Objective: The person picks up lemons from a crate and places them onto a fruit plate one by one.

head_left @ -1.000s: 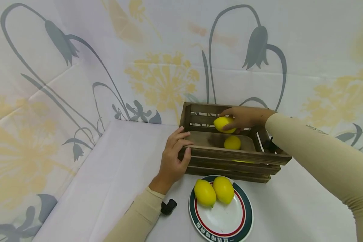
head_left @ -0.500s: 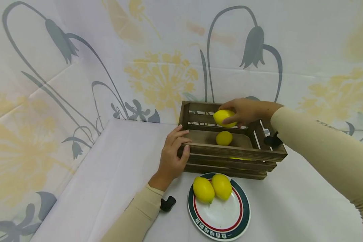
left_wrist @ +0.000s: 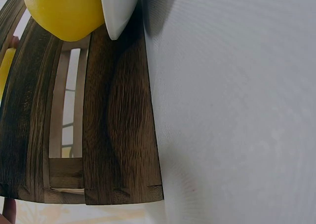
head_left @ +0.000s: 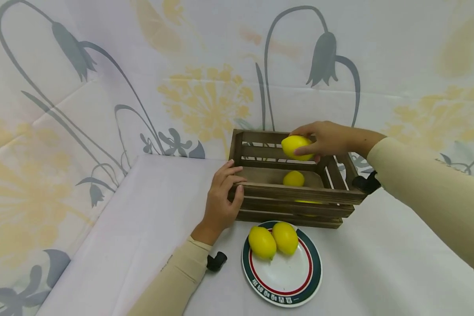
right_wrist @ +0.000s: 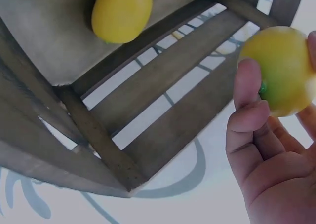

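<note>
White plate [head_left: 283, 281], dk green rim + red ring, is being seen nearest, set on white cloth [head_left: 162, 210]. On its far half, two lemons are being carried side by side: L plate lemon [head_left: 262, 243] w/ green tip being aimed nearward & slightly R; R plate lemon [head_left: 285, 238] w/ long axis being slanted approx. likewise. Slatted wooden crate [head_left: 284, 191] is being seen just beyond plate, running approx. L–R. L hand [head_left: 223, 199] is being rested on crate's near L corner: fingers spread over rim, thumb at front. Floor lemon [head_left: 294, 178] is being kept inside crate; more yellow is being glimpsed thru front slats. Held lemon [head_left: 295, 147] is being gripped by R hand [head_left: 333, 138] above crate floor, near back slats; long axis approx. horiz., visible tip being pointed L. In R wrist view, its green end is being shown beside bent fingertips [right_wrist: 248, 78]. Farthest: floral backdrop [head_left: 213, 39] is being seen behind crate.
</note>
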{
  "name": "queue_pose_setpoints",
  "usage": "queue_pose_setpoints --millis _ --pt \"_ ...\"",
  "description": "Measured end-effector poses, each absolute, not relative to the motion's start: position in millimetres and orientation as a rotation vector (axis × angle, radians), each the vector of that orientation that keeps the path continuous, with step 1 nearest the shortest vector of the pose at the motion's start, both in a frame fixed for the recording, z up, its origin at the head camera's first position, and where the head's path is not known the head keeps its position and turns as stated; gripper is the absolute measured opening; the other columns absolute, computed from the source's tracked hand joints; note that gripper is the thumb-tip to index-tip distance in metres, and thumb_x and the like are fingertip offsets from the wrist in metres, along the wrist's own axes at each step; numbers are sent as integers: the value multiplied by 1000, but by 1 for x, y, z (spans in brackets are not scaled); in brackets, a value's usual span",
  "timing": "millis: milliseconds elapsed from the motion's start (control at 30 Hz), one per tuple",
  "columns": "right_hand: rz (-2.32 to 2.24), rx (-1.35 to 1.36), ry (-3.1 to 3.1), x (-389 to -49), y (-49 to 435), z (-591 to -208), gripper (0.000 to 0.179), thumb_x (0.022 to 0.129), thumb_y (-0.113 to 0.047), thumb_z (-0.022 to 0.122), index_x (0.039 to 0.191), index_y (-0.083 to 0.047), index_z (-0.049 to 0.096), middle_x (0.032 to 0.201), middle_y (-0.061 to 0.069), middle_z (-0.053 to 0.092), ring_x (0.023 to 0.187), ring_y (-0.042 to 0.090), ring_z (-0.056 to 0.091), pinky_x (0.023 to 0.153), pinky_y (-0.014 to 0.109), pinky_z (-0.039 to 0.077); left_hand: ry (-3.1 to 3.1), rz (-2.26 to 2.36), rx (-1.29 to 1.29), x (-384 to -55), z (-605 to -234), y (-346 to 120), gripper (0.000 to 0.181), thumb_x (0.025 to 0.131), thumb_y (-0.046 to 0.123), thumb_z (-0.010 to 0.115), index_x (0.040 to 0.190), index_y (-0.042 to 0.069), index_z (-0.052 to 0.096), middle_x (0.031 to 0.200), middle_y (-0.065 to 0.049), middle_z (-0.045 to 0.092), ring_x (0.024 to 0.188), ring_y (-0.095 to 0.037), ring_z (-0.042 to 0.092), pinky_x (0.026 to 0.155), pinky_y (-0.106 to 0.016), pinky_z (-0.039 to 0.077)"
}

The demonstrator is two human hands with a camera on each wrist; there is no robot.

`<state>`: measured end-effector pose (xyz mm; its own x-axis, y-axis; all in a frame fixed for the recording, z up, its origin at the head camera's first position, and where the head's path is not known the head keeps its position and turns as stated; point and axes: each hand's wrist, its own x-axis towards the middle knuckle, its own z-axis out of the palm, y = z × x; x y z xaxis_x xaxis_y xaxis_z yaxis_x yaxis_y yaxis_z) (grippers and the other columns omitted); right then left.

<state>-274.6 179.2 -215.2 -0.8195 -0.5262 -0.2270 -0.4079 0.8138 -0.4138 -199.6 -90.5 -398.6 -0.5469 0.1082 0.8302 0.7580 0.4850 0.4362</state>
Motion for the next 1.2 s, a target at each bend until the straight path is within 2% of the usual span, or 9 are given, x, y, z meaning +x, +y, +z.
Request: queue_pose_setpoints --millis 233,533,733,833,1000,1067,1200 --pt "-597 -664 2698 -263 186 -211 62 93 -36 70 146 -12 49 122 16 61 69 21 66 67 31 59 -1974 -1071 -716 -201 -397 -92 20 95 15 50 103 5 66 129 -12 62 142 -28 44 121 -40 35" --pt "-777 -711 2655 -242 192 -208 60 95 -25 69 148 -10 46 130 18 56 74 20 71 69 32 62 -1965 -1088 -724 -202 -398 -90 20 96 15 50 103 5 66 130 -12 62 143 -28 43 121 -42 34" --pt "-822 -753 2632 -226 192 -211 57 95 -26 68 147 -18 46 122 10 58 75 20 69 70 30 60 -1967 -1087 -727 -203 -395 -90 20 96 15 50 103 5 66 130 -13 61 143 -28 43 121 -41 34" --pt "-855 -813 2608 -219 192 -213 55 96 -24 67 146 -20 47 112 9 61 71 21 68 63 31 58 -1971 -1089 -723 -204 -394 -91 20 96 15 51 104 4 66 131 -13 61 143 -28 42 122 -41 33" --pt "-893 -899 2584 -210 191 -218 56 95 -20 67 147 -16 47 103 10 63 65 21 66 50 30 52 -1978 -1091 -714 -204 -393 -93 20 96 14 51 104 4 66 131 -13 61 144 -28 42 122 -41 33" --pt "-892 -913 2593 -206 191 -220 57 95 -20 68 148 -15 47 103 10 62 66 21 66 51 29 51 -1978 -1092 -712 -204 -392 -94 20 96 14 51 104 4 66 131 -13 61 144 -28 42 122 -41 33" --pt "-919 -954 2581 -199 190 -226 56 94 -19 69 146 -14 48 104 10 62 68 24 67 58 30 56 -1974 -1090 -710 -206 -392 -94 20 96 14 50 104 4 66 131 -13 61 143 -28 42 122 -41 33"
